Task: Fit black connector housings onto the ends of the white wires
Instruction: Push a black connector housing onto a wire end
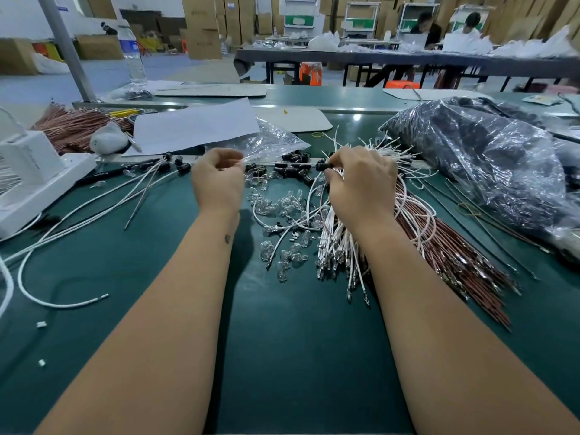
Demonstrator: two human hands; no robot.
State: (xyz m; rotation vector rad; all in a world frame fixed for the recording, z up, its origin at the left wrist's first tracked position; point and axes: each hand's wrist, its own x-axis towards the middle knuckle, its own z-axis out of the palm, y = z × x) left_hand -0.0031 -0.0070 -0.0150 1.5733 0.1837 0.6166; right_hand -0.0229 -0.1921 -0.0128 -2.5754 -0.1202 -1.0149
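Pinching one black connector housing [323, 166] over the white wires [337, 237] bundle, the right hand [361, 180] works beside the curled left hand [218, 180], seemingly empty, near a clear bag [489, 158] of black parts.

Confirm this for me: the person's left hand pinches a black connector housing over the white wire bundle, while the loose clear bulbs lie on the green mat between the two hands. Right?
Not quite. In the head view it is the right hand that pinches the black connector housing over the white wire bundle. The left hand is off to the side. The clear bulbs do lie on the green mat between the hands.
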